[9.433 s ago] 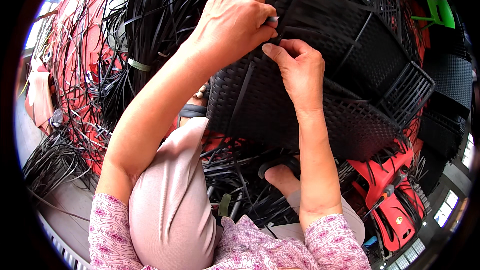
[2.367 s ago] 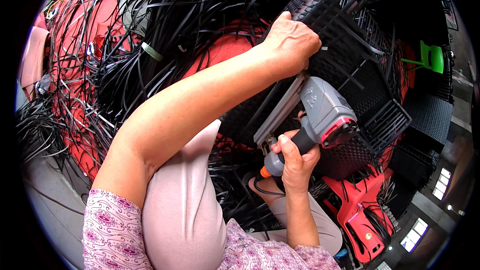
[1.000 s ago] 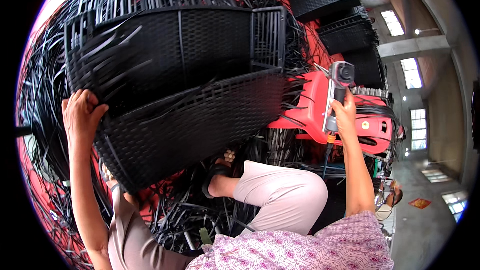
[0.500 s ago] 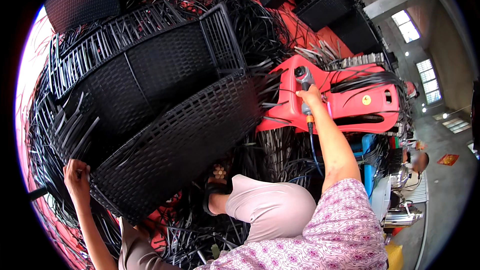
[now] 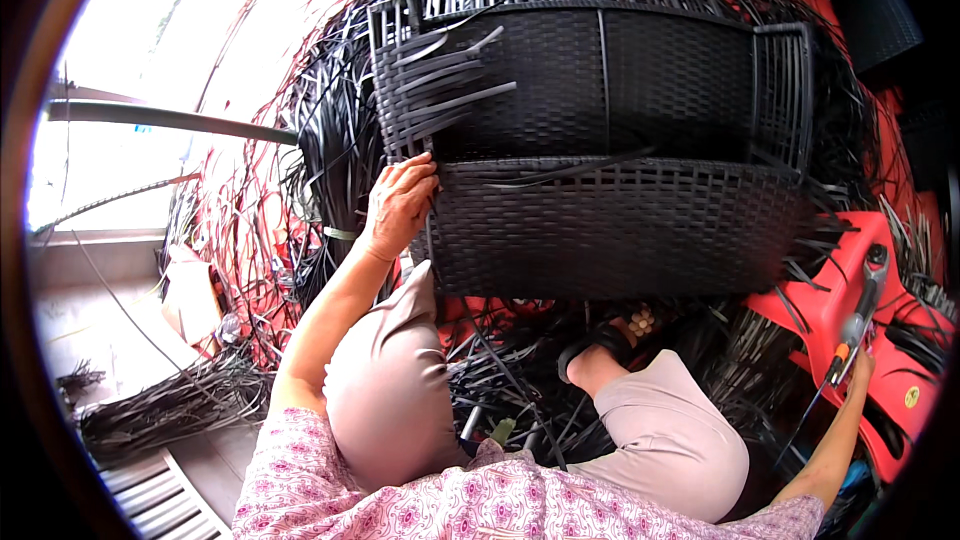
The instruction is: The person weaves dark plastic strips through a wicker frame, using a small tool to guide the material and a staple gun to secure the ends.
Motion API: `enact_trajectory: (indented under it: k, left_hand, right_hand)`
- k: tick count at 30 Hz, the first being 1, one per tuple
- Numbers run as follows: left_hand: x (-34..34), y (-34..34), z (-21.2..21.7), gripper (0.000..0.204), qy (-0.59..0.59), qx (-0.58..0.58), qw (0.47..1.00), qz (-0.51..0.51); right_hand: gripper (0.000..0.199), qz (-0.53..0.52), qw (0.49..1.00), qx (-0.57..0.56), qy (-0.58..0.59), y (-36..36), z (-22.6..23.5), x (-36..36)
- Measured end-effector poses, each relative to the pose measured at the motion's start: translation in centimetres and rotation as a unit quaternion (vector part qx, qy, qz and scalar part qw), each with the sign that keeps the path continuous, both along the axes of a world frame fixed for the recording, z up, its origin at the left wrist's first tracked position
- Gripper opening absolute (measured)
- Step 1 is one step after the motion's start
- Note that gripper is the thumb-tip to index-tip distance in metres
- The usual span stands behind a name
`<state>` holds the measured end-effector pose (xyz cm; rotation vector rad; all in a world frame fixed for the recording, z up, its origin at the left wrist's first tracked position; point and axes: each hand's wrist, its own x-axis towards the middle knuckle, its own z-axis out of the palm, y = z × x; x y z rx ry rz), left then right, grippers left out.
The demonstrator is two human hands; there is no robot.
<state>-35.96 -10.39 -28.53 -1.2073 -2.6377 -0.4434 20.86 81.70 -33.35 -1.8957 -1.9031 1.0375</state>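
A large black wicker seat with a woven front panel stands before me. My left hand is closed on its near left corner, fingers bent over the edge. Loose dark strips stick out of the side above that hand. At the right, a grey power tool with an orange collar and a hose lies on a red plastic chair. My right hand is beside the tool's collar end; its fingers are too small and blurred to read.
Tangled black strips cover the floor around my feet. A thick bundle of strips hangs left of the seat, beside a horizontal green-grey pole. A slatted metal grate is at the lower left. Another dark woven piece stands at the far right.
The view has swung left, showing the bright window side. My right hand has shifted from the tool's grip toward its collar end. My left hand stays at the seat's corner.
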Motion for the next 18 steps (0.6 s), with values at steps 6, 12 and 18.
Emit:
enact_trajectory:
  k: [6, 12, 18]
  left_hand:
    - [0.0, 1.3, -0.6, 0.034, 0.009, -0.002, 1.0, 0.008]
    - [0.6, 0.5, -1.0, 0.036, 0.0, -0.01, 1.0, 0.027]
    - [0.5, 0.9, -1.0, 0.026, -0.04, 0.087, 0.994, 0.048]
  right_hand:
    - [0.033, -0.024, 0.999, 0.037, -0.016, 3.0, 0.0, 0.7]
    - [0.034, -0.024, 0.989, 0.104, -0.099, 2.5, 2.0, 0.0]
    - [0.036, -0.016, 0.966, 0.174, -0.193, 2.3, 2.9, 0.9]
